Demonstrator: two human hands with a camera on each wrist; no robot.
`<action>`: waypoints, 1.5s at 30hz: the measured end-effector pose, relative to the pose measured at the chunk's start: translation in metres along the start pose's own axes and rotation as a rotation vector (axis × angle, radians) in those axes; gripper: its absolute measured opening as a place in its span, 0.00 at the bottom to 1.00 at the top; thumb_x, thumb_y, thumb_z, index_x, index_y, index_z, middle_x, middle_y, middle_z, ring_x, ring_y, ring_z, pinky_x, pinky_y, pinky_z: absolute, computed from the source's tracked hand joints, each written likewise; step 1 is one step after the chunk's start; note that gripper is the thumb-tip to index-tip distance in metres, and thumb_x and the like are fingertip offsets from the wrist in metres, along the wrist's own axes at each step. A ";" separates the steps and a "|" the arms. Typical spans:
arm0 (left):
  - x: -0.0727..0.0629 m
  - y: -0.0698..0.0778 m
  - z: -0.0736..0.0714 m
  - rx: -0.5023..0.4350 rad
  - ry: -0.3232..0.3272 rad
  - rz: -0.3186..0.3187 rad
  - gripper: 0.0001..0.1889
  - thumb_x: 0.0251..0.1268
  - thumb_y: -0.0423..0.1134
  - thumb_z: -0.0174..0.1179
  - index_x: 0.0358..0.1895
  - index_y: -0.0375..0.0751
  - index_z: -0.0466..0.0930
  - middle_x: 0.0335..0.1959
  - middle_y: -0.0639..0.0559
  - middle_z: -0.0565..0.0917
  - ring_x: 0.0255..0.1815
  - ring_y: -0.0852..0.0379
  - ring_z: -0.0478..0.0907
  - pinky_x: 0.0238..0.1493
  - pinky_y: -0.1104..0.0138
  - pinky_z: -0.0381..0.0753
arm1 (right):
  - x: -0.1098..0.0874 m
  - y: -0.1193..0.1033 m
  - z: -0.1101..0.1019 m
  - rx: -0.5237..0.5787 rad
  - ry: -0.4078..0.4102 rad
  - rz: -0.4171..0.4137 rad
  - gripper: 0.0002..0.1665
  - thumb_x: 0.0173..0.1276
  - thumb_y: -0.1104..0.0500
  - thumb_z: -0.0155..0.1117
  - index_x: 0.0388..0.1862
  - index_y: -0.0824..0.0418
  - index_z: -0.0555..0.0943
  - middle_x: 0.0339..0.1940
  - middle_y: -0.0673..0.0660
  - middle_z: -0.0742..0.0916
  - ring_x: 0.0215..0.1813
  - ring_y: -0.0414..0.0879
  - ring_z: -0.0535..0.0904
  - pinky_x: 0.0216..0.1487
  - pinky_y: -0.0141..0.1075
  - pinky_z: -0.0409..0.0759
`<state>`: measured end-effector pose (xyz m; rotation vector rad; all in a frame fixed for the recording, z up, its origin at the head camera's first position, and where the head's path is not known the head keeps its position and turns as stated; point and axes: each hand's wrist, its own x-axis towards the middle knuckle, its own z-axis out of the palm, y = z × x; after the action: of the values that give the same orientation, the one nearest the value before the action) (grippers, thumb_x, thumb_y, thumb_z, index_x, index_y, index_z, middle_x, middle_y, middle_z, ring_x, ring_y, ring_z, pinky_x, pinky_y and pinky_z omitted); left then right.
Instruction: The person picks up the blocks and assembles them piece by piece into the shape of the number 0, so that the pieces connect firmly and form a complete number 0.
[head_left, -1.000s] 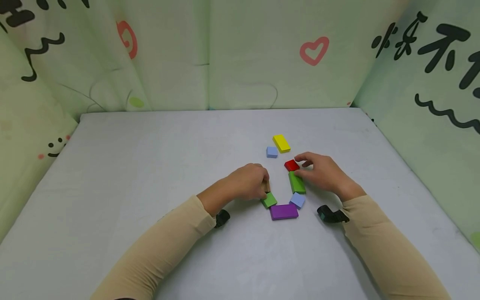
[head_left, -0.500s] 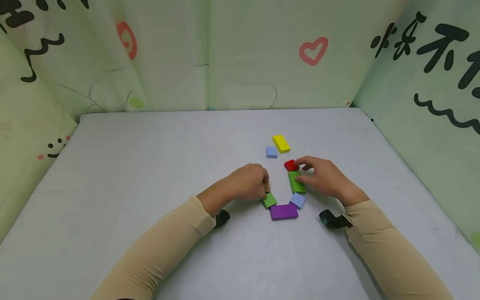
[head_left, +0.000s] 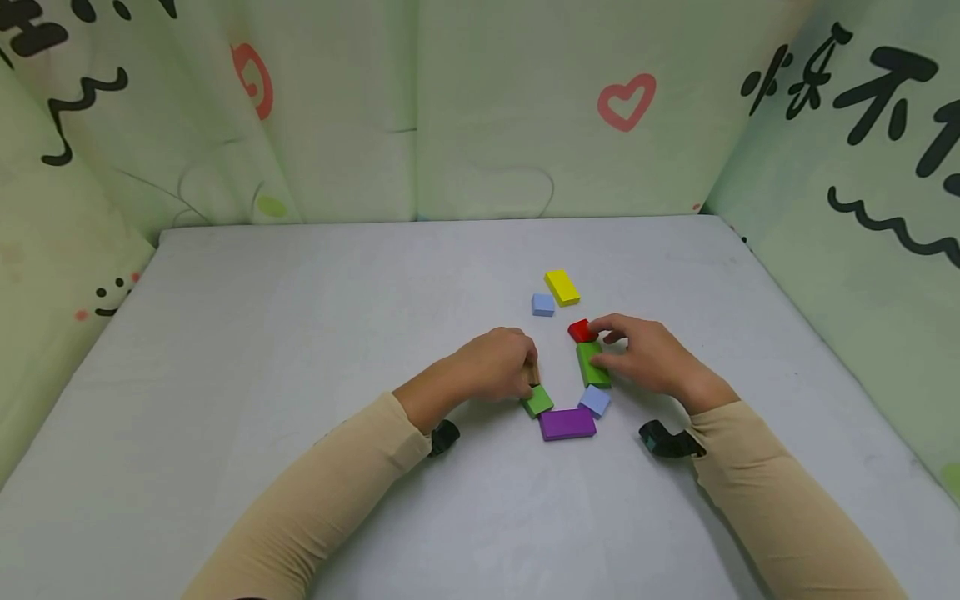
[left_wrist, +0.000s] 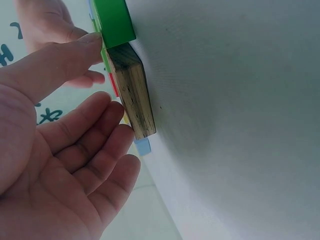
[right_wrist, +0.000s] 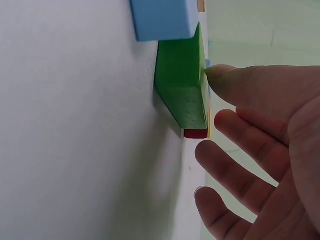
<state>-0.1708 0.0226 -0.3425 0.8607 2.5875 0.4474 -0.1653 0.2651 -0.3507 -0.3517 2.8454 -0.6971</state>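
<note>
My left hand [head_left: 491, 365] reaches over an unpainted wooden block [left_wrist: 134, 97]; its thumb touches the edge of a small green block [left_wrist: 116, 22], and its loosely bent fingertips lie along the wooden block's side. The right hand [head_left: 637, 354] is spread beside a long green block [head_left: 590, 367], thumb near its top edge. Its index fingertip is at a red block [head_left: 580, 332] just beyond. A light blue block [head_left: 595, 401] and a purple block [head_left: 567, 425] complete a U-shaped row of blocks lying on the table.
Beyond the row lie a yellow block [head_left: 562, 287] and another light blue block [head_left: 543, 305]. The white table [head_left: 300, 333] ends at a pale green curtain [head_left: 487, 108] behind and on both sides. Dark wrist cameras sit under both wrists.
My right hand has drawn back slightly toward me, its thumb moving along the long green block and its index fingertip coming to the red block. The left hand and the blocks look unmoved.
</note>
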 end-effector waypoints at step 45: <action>0.018 -0.008 -0.012 -0.149 0.069 -0.011 0.23 0.69 0.41 0.65 0.65 0.40 0.76 0.62 0.49 0.76 0.59 0.55 0.71 0.59 0.66 0.75 | -0.001 -0.002 -0.001 -0.004 -0.040 0.048 0.26 0.69 0.58 0.67 0.64 0.63 0.75 0.59 0.64 0.82 0.61 0.62 0.75 0.61 0.58 0.73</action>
<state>-0.1936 0.0250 -0.3395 0.7926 2.5806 0.6683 -0.1646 0.2635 -0.3488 -0.2932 2.8076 -0.6673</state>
